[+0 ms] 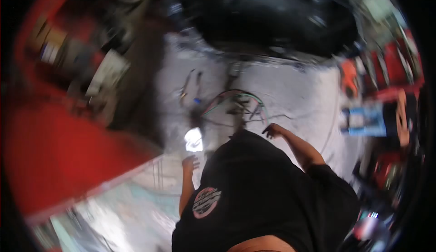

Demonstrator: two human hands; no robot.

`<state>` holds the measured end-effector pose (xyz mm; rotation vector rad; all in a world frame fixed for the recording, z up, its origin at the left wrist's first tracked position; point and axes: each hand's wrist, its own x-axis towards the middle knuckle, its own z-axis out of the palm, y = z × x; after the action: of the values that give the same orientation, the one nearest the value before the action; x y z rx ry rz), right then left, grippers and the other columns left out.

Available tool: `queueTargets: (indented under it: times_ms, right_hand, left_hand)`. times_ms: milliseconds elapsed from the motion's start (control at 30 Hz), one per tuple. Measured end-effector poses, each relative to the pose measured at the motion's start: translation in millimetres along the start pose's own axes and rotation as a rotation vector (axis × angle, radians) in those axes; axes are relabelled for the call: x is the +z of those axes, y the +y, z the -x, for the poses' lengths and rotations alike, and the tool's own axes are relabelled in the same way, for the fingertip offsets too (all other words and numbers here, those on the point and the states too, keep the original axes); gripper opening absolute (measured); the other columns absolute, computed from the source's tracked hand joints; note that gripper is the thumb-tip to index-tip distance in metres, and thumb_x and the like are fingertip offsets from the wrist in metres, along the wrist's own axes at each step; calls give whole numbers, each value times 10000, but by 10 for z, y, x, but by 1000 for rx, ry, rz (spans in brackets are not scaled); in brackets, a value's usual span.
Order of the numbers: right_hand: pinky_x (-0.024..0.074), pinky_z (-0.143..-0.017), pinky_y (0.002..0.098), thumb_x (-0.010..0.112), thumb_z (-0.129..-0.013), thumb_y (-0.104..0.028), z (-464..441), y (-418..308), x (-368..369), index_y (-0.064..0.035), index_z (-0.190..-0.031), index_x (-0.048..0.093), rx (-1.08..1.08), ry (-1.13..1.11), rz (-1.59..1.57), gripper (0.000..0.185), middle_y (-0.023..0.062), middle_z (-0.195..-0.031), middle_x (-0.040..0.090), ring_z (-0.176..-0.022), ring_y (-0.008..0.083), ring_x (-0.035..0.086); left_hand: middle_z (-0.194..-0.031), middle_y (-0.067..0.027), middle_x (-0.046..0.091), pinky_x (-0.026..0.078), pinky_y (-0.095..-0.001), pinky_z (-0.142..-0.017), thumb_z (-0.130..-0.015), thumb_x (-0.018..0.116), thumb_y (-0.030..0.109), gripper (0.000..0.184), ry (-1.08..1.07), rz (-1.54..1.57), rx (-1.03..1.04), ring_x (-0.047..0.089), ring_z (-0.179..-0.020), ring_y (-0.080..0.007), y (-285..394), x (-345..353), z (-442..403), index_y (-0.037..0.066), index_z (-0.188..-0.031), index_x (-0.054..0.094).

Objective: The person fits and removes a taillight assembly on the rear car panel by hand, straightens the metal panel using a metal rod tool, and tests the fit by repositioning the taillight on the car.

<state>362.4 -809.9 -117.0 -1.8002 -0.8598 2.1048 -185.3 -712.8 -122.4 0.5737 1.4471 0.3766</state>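
Note:
My left hand (190,162) hangs low at my side, fingers apart, holding nothing that I can see. Just beyond it is a bright white patch (194,139), too glaring to make out. My right hand (272,130) hangs in front of my black shirt, fingers loosely spread and blurred, with nothing visible in it. Near it on the grey floor lies a looped bundle of cables (261,102), green and reddish strands among dark ones. Left of the bundle are two slim tools, one with a yellowish end (183,95) and one with a blue end (197,100).
A black car (272,20) stands ahead. To the left are a large red surface (68,147) and shelves of boxes and parts (106,72). On the right, another person in blue jeans (367,119) stands near red tool storage (395,63). The picture is blurred.

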Motion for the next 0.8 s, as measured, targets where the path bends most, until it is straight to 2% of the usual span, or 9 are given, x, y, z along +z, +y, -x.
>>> queueTargets:
  times_ms: [100, 133, 200, 267, 333, 400, 533, 700, 800]
  right_hand:
    - [520, -511, 343, 476, -737, 43, 270, -73, -206, -138, -1162, 644, 2, 112, 368, 491, 124, -854, 681, -620, 206, 622]
    - [519, -502, 341, 504, -712, 41, 399, -137, -250, -138, -1156, 647, 162, 233, 178, 500, 126, -848, 680, -622, 206, 628]
    - [505, -481, 330, 501, -714, 41, 555, -225, -493, -133, -1137, 658, 122, 225, 233, 483, 129, -815, 675, -606, 204, 628]
    - [495, -468, 321, 502, -710, 48, 543, -132, -669, -129, -1136, 656, 71, 330, 148, 487, 118, -794, 675, -589, 192, 620]
    - [479, -453, 308, 503, -690, 72, 705, -216, -733, -117, -1148, 644, 69, 389, 45, 515, 104, -768, 675, -555, 168, 607]
    - [480, -454, 309, 502, -684, 76, 452, 171, -773, -116, -1151, 641, -29, 372, -64, 525, 102, -772, 676, -558, 167, 608]
    - [485, -461, 318, 506, -680, 77, 536, 245, -633, -134, -1144, 650, 180, 223, -314, 530, 96, -776, 676, -584, 178, 617]
    - [520, -500, 338, 518, -695, 71, 632, 466, -210, -170, -1146, 654, 208, 319, -80, 530, 96, -819, 679, -589, 194, 622]
    - [511, -469, 340, 518, -693, 76, 681, 382, -177, -169, -1141, 656, 184, 372, -91, 529, 110, -827, 679, -558, 195, 613]
  left_hand:
    - [-973, -129, 662, 537, -328, -637, -827, 616, 184, 352, -23, -57, -34, 654, -806, -290, -360, 332, -644, 54, -1153, 594]
    - [-956, -135, 662, 531, -314, -653, -817, 630, 166, 351, -108, -667, 403, 648, -825, -284, -532, 232, -970, 55, -1149, 601]
    - [-919, -143, 659, 526, -305, -648, -807, 640, 136, 339, -232, -1261, 1002, 644, -817, -274, -255, 366, -1195, 53, -1134, 609]
    - [-880, -145, 657, 528, -313, -606, -806, 636, 112, 316, -345, -1296, 1227, 647, -761, -268, -6, 410, -1150, 48, -1114, 614]
    - [-879, -139, 654, 532, -324, -571, -816, 629, 119, 299, -382, -1133, 931, 646, -721, -263, 430, 664, -1013, 36, -1103, 605]
    - [-878, -133, 650, 535, -335, -537, -827, 622, 125, 284, -291, -682, 370, 644, -681, -257, 959, 1053, -670, 24, -1091, 597]
    - [-896, -125, 646, 538, -337, -497, -853, 589, 127, 316, -100, -376, 15, 637, -635, -231, 1462, 1337, -625, 4, -1141, 543]
    - [-873, -116, 646, 518, -319, -485, -856, 593, 120, 259, -228, -574, 107, 632, -642, -217, 1665, 1637, -593, 1, -1086, 582]
    - [-834, -93, 667, 502, -309, -537, -843, 588, 163, 184, -583, -1248, 847, 631, -660, -177, 1285, 1285, -1346, 60, -979, 658]
